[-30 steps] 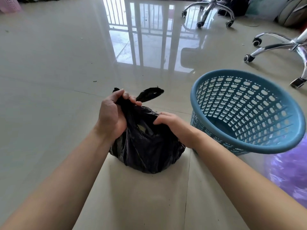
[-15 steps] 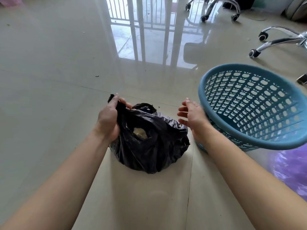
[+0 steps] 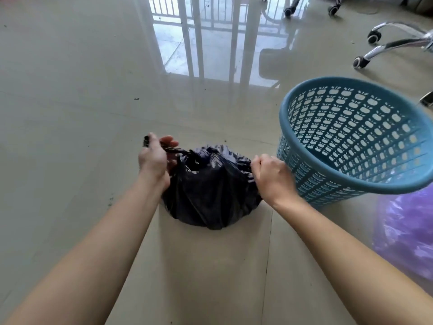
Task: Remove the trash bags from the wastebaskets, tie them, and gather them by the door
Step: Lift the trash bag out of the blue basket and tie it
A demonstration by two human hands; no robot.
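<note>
A black trash bag [image 3: 208,195] sits on the tiled floor in the middle of the view. My left hand [image 3: 153,158] grips a twisted strip of the bag's top edge on its left side. My right hand [image 3: 273,177] is closed in a fist on the bag's right edge. The bag's top is stretched taut between the two hands. A blue perforated wastebasket [image 3: 351,181] stands tilted just to the right of my right hand, with no bag inside it.
A purple translucent bag [image 3: 405,233] lies at the right edge, below the basket. Chrome office-chair legs with castors [image 3: 384,46] stand at the upper right. The glossy floor [image 3: 70,113] reflects a barred door or window at the top centre.
My right hand, open and off the bag half a second ago, has closed on the bag's right edge. Both hands have drawn the top apart sideways.
</note>
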